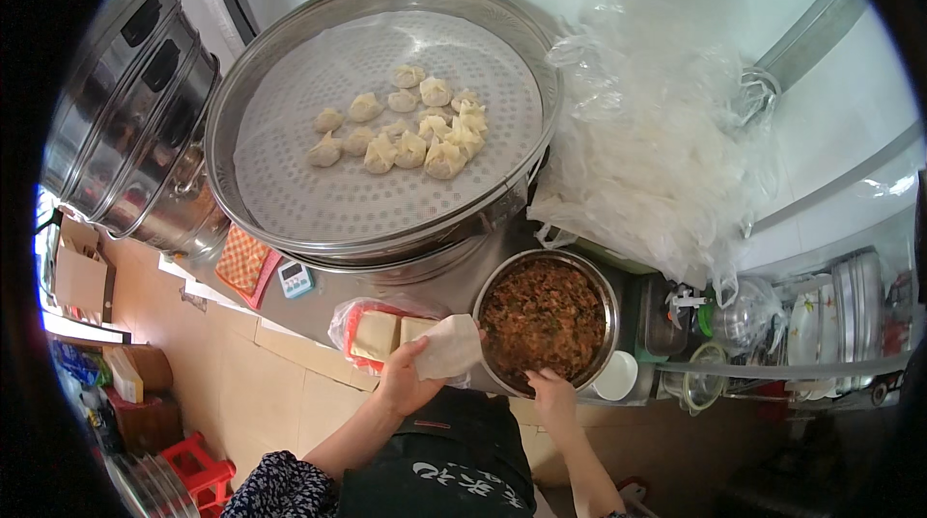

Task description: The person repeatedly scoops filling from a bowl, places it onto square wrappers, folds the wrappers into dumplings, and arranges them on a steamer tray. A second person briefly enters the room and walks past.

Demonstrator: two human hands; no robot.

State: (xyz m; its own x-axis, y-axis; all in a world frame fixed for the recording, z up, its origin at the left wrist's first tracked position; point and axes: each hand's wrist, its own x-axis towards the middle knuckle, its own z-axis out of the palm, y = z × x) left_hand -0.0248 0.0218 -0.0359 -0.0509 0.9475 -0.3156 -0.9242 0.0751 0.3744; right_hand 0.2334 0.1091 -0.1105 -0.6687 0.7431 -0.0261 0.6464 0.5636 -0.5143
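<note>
My left hand point(405, 379) holds a thin, pale wrapper sheet point(450, 348) nearly flat, thumb on top. Two stacks of square dough wrappers point(375, 335) sit just behind that hand in a red-edged plastic bag point(347, 319). My right hand point(554, 396) is at the near rim of a steel bowl point(612, 293), its fingertips by the brown minced filling point(547, 315) flecked with green. Whether those fingers grip a tool cannot be made out. Beyond both hands, several filled dumplings point(409, 149) with gathered tops rest on a perforated white liner point(290, 192) in a large round steamer tray point(217, 163).
Left of the tray stand stacked steel steamer pots point(130, 105). A digital timer point(295, 280) and checkered cloth point(246, 264) lie on the steel counter point(326, 315). Plastic bags point(652, 170) heap at the right, above a dish rack point(811, 330). A white cup point(615, 375) touches the counter's near edge.
</note>
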